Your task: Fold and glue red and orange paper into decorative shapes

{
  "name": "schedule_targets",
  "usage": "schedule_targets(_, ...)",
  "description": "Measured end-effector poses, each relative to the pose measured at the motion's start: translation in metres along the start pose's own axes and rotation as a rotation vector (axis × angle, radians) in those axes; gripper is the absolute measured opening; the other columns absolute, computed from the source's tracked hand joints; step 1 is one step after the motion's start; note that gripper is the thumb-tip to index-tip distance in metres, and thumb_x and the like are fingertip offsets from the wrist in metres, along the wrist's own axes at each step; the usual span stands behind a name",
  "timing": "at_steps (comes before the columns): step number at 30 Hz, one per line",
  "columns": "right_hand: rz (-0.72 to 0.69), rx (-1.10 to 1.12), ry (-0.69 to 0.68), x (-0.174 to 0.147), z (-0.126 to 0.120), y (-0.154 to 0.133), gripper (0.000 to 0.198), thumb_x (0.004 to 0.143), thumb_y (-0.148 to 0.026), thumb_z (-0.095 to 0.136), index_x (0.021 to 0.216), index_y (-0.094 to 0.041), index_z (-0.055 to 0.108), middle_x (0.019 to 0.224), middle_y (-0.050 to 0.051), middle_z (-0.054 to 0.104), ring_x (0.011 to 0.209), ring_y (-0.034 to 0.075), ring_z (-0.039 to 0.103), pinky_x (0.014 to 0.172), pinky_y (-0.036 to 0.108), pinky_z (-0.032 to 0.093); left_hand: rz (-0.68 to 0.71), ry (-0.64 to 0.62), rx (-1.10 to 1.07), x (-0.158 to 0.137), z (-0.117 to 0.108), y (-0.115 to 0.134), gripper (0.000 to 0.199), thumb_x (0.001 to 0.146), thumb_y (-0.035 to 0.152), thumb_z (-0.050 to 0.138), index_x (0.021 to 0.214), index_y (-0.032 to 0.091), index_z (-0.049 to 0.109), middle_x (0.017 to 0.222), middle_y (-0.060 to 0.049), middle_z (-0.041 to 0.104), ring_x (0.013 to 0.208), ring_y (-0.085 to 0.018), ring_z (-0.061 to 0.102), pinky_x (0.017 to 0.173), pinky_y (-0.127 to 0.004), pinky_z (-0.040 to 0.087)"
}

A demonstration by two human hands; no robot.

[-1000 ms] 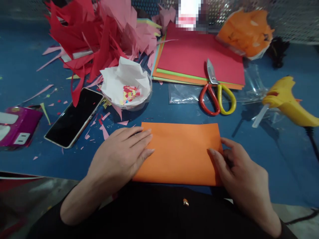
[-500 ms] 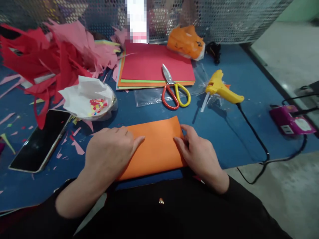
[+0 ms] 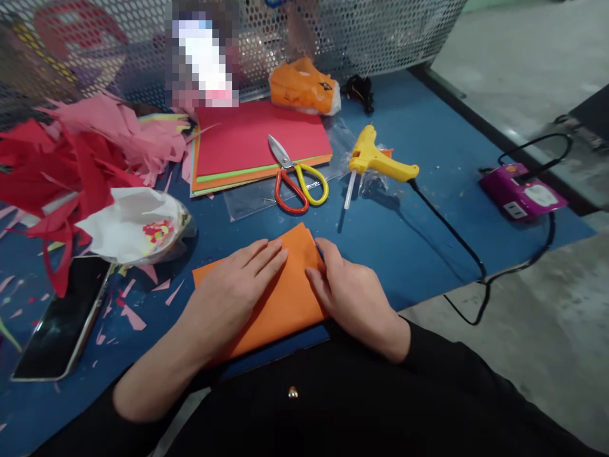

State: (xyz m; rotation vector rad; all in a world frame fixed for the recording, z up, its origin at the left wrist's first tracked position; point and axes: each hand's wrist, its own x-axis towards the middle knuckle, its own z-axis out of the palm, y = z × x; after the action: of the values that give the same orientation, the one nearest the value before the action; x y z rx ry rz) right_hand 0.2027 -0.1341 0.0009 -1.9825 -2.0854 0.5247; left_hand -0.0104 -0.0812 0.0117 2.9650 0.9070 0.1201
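A folded sheet of orange paper (image 3: 280, 304) lies at the near edge of the blue table. My left hand (image 3: 238, 285) rests flat across its left half, fingers stretched toward the paper's upper middle. At the right edge, my right hand (image 3: 349, 289) pinches the paper, thumb on top and fingers curled round the side. Just beyond the paper are scissors (image 3: 288, 170) with one red and one yellow handle. They lie partly on a stack of coloured paper (image 3: 257, 139), red sheet uppermost.
A yellow glue gun (image 3: 380, 158) lies to the right, its cord running to a purple power strip (image 3: 521, 193). On the left are a phone (image 3: 61, 317), a paper-lined bowl (image 3: 128, 228) with small scraps, and red and pink cuttings (image 3: 80, 152). An orange packet (image 3: 304, 87) stands behind.
My left hand has gone from gripping the left side to lying flat on the paper. The paper appears tilted more, and the whole view has shifted and turned.
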Motion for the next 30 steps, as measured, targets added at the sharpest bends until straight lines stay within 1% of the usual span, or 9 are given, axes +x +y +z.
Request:
schedule_targets(4, -0.025, -0.040, 0.047, -0.007, 0.002, 0.002, 0.047, 0.101, -0.026, 0.041, 0.146, -0.011, 0.041, 0.120, 0.019, 0.072, 0.075, 0.025, 0.075, 0.055, 0.031, 0.053, 0.023, -0.067, -0.006, 0.007, -0.002, -0.001, 0.056, 0.092, 0.002, 0.035, 0.145, 0.010, 0.051, 0.152, -0.016, 0.052, 0.140, -0.033, 0.049, 0.109, -0.053, 0.049)
schedule_targets(12, -0.064, -0.141, 0.038, -0.012, 0.007, 0.008, 0.046, 0.098, -0.017, 0.043, 0.144, -0.012, 0.045, 0.109, 0.016, 0.076, 0.062, 0.020, 0.072, 0.049, 0.028, 0.050, 0.100, -0.105, 0.008, 0.015, 0.000, -0.005, 0.061, 0.088, -0.001, 0.035, 0.147, 0.010, 0.049, 0.154, -0.016, 0.050, 0.140, -0.035, 0.049, 0.107, -0.054, 0.051)
schedule_targets(16, -0.095, -0.176, 0.058, -0.012, 0.002, 0.007, 0.043, 0.097, -0.017, 0.046, 0.139, -0.010, 0.052, 0.099, 0.013, 0.076, 0.058, 0.018, 0.068, 0.047, 0.027, 0.047, 0.080, -0.107, -0.003, 0.014, 0.000, -0.005, 0.065, 0.086, -0.003, 0.035, 0.147, 0.014, 0.049, 0.153, -0.014, 0.051, 0.141, -0.034, 0.048, 0.107, -0.055, 0.051)
schedule_targets(18, -0.124, -0.180, 0.113, -0.010, -0.003, 0.008, 0.042, 0.096, -0.020, 0.047, 0.135, -0.006, 0.056, 0.098, 0.015, 0.075, 0.068, 0.022, 0.069, 0.054, 0.031, 0.053, 0.070, -0.102, -0.023, 0.014, 0.000, -0.005, 0.067, 0.086, -0.004, 0.035, 0.148, 0.016, 0.049, 0.153, -0.013, 0.051, 0.142, -0.033, 0.047, 0.107, -0.054, 0.052)
schedule_targets(20, -0.213, -0.140, 0.183, -0.006, -0.005, 0.011, 0.044, 0.096, -0.023, 0.048, 0.135, -0.002, 0.057, 0.111, 0.020, 0.073, 0.092, 0.029, 0.070, 0.074, 0.040, 0.059, 0.071, -0.095, -0.034, 0.014, 0.001, -0.004, 0.068, 0.085, -0.005, 0.035, 0.148, 0.017, 0.048, 0.153, -0.013, 0.052, 0.142, -0.033, 0.047, 0.108, -0.053, 0.052)
schedule_targets(22, -0.344, -0.082, 0.224, -0.001, -0.005, 0.014, 0.047, 0.098, -0.023, 0.046, 0.137, 0.000, 0.055, 0.133, 0.022, 0.065, 0.122, 0.034, 0.060, 0.099, 0.048, 0.053, 0.075, -0.088, -0.025, 0.013, 0.002, -0.004, 0.068, 0.085, -0.004, 0.036, 0.149, 0.016, 0.047, 0.153, -0.013, 0.052, 0.142, -0.034, 0.047, 0.108, -0.054, 0.051)
schedule_targets(24, -0.440, -0.043, 0.201, 0.002, -0.001, 0.017, 0.050, 0.100, -0.025, 0.043, 0.141, 0.001, 0.052, 0.148, 0.022, 0.055, 0.141, 0.035, 0.046, 0.115, 0.049, 0.042, 0.081, -0.087, -0.007, 0.013, 0.004, -0.005, 0.069, 0.085, -0.004, 0.037, 0.151, 0.015, 0.044, 0.154, -0.013, 0.050, 0.142, -0.035, 0.046, 0.109, -0.055, 0.050)
schedule_targets(26, -0.461, -0.035, 0.151, 0.004, 0.003, 0.020, 0.053, 0.102, -0.029, 0.040, 0.144, 0.003, 0.050, 0.152, 0.022, 0.050, 0.147, 0.034, 0.038, 0.120, 0.050, 0.036, 0.092, -0.095, 0.008, 0.012, 0.005, -0.005, 0.071, 0.084, -0.004, 0.037, 0.153, 0.014, 0.041, 0.156, -0.013, 0.048, 0.142, -0.036, 0.045, 0.109, -0.055, 0.050)
schedule_targets(30, -0.433, -0.028, 0.085, 0.004, 0.004, 0.022, 0.055, 0.102, -0.032, 0.039, 0.144, 0.001, 0.050, 0.153, 0.020, 0.049, 0.148, 0.032, 0.039, 0.121, 0.051, 0.035, 0.097, -0.104, -0.007, 0.013, 0.004, -0.007, 0.069, 0.086, -0.002, 0.035, 0.153, 0.012, 0.042, 0.156, -0.014, 0.048, 0.143, -0.035, 0.044, 0.108, -0.054, 0.051)
